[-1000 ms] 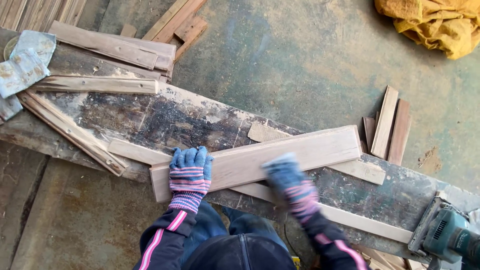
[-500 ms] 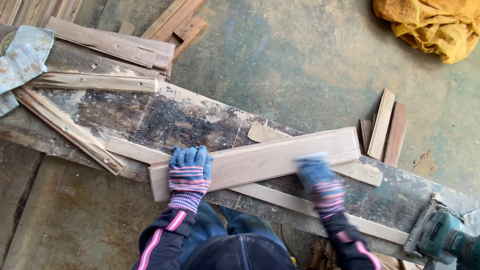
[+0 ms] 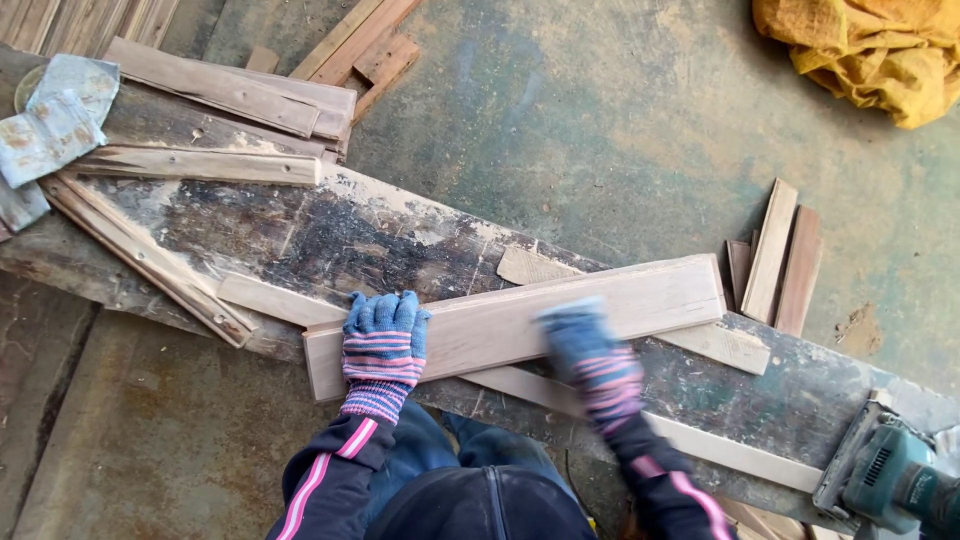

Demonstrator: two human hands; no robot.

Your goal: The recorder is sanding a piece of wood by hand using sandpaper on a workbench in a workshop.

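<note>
A long pale wooden plank lies slantwise on a dark, scarred workbench board. My left hand, in a blue and pink striped glove, presses flat on the plank near its left end, fingers reaching its far edge. My right hand, in the same kind of glove, is on the plank's middle and blurred by motion. Whether it holds anything is hidden by the blur. A thinner pale strip lies under the plank, along the bench's near edge.
A teal power tool sits at the bench's right end. Several wood offcuts lie on the concrete floor, with more slats stacked at upper left. Grey worn sheets rest at far left, a yellow cloth at top right.
My right hand slid right along the plank, then back left toward its middle. My left hand and the plank stayed in place.
</note>
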